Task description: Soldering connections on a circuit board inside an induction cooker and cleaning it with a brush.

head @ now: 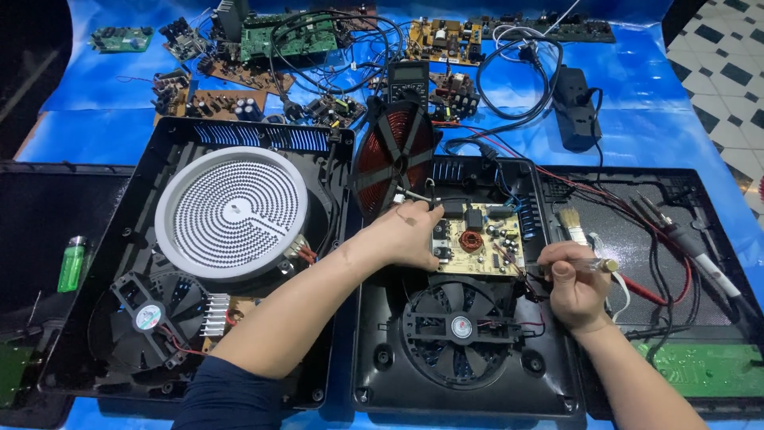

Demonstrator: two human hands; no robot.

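My left hand (410, 233) rests on the left edge of a tan circuit board (477, 239) inside an opened black cooker housing (382, 358), its fingers touching the board's corner. A copper induction coil (394, 155) is tilted upright just above that hand. My right hand (574, 285) is closed around a clear-handled screwdriver (593, 265), its tip pointing toward the board's right edge. A black cooling fan (460, 326) sits below the board, between my two wrists.
A second opened housing with a white round heater (232, 211) and a fan (150, 316) lies to the left. A green lighter (72, 263), a paintbrush (571, 225), probe leads (700, 247), a power strip (574, 107) and several loose boards (290, 36) lie around on blue sheeting.
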